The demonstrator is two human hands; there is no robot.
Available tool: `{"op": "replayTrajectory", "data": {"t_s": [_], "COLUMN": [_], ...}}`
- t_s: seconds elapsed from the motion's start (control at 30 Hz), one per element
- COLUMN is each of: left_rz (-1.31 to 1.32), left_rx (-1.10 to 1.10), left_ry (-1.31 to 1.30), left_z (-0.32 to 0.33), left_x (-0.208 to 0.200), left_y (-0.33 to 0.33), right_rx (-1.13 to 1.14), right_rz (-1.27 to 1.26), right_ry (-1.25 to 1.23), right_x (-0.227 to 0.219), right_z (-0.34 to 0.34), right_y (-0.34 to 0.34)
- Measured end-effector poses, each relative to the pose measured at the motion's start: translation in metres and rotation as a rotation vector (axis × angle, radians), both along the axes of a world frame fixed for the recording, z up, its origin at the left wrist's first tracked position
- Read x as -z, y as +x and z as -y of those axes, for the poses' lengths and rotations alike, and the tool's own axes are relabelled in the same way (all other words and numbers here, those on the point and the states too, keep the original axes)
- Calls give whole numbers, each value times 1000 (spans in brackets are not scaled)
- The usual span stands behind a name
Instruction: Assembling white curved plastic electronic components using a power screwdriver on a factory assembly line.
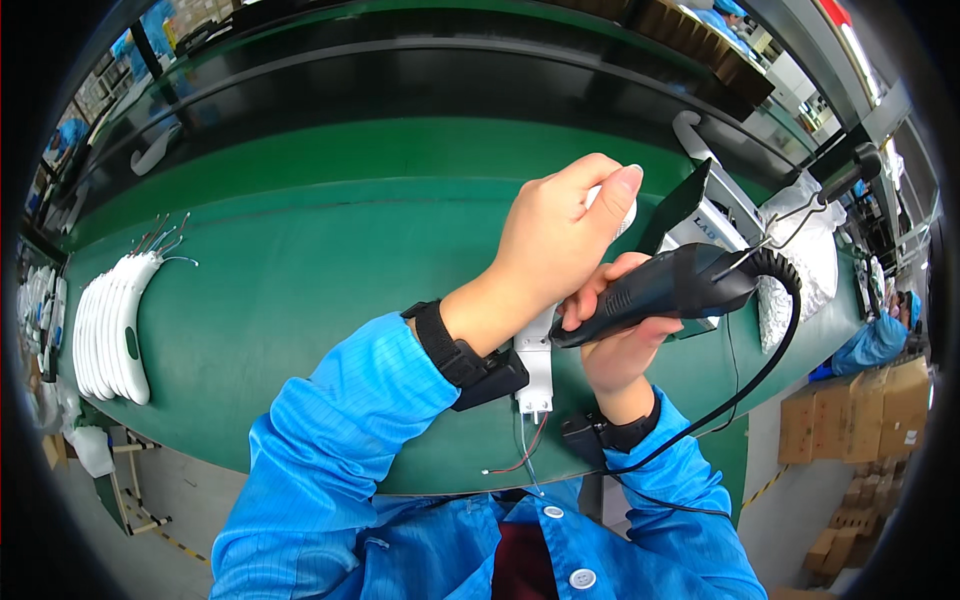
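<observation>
My left hand point(560, 225) is closed round the upper part of a long white plastic handle point(535, 375). One end of it shows beyond my thumb. Its lower end lies over the green table, and thin red, white and black wires point(525, 455) trail from it toward the table's front edge. In my right hand point(625, 350) is a black electric screwdriver point(660, 290), lying aslant with its narrow end to the left, beside the white handle. My left hand hides the middle of the handle, and the screwdriver's tip cannot be made out.
Several curved white handles point(110, 330) with wires stand in a row at left. To the right are a black-and-white box point(705, 225) and a clear plastic bag point(800, 290). The screwdriver's coiled cord point(785, 275) hangs near a metal hook point(790, 225). Cardboard boxes point(855, 410) stand beyond the table.
</observation>
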State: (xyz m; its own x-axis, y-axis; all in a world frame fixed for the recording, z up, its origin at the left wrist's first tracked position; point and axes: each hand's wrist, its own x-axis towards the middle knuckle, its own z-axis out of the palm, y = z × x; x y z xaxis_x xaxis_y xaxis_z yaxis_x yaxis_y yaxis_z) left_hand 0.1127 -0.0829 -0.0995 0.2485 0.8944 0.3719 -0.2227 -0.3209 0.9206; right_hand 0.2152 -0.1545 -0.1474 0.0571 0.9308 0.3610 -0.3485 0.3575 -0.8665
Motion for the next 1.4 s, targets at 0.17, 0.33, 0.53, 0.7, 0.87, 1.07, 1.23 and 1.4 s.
{"op": "replayTrajectory", "data": {"t_s": [0.17,0.33,0.53,0.7,0.87,1.07,1.23,1.4], "left_rz": [-14,-41,35,-44,-63,-54,-147,-311], "left_rx": [-13,72,88,100,-32,-46,-18,39], "left_ry": [12,-135,-106,-117,116,227,344,445], "left_z": [3,7,6,9,3,6,11,1], "left_x": [-2,-10,-4,-11,3,-2,-3,7], "left_y": [-1,-8,-3,-4,-4,4,0,-7], "right_rx": [11,57,43,69,166,482,436,385], "right_rz": [-14,107,101,91,-40,161,258,274], "right_ry": [25,13,30,48,189,243,238,193], "right_x": [0,-3,0,3,-17,-12,6,10], "right_z": [-1,-3,-5,-5,6,7,6,1], "right_y": [-2,-10,-9,-5,11,97,103,97]}}
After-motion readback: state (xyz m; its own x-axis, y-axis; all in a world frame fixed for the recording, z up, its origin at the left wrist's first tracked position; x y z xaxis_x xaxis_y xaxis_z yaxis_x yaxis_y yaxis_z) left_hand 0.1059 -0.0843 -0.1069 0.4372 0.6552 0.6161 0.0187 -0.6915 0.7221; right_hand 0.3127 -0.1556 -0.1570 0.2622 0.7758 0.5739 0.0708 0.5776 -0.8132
